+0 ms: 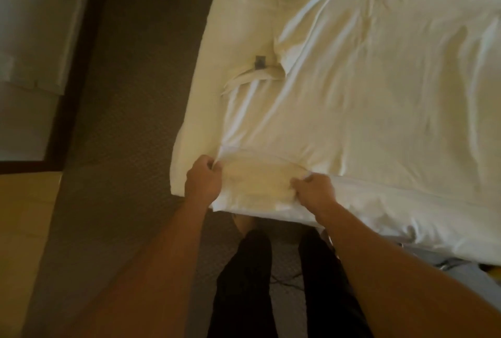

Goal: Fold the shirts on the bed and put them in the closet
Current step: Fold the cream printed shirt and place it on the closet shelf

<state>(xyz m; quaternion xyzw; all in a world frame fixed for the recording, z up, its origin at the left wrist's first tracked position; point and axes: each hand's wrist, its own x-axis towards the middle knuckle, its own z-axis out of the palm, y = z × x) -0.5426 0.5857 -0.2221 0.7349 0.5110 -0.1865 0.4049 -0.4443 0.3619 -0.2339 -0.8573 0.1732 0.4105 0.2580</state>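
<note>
A white shirt [271,121] lies spread on the white bed [406,80], near the bed's left corner. Its collar with a grey label [259,62] points away from me and its hem is at the near edge. My left hand [203,177] pinches the hem at the left. My right hand [314,188] pinches the hem further right. Between the two hands the cloth sags in a fold. The shirt's white blends with the sheet, so its right edge is hard to tell.
Dark patterned carpet [122,121] runs along the bed's left side. A dark-framed panel [81,39] stands at the far left, with a yellowish surface [27,215] below it. My legs in dark trousers [244,283] stand at the bed's near edge.
</note>
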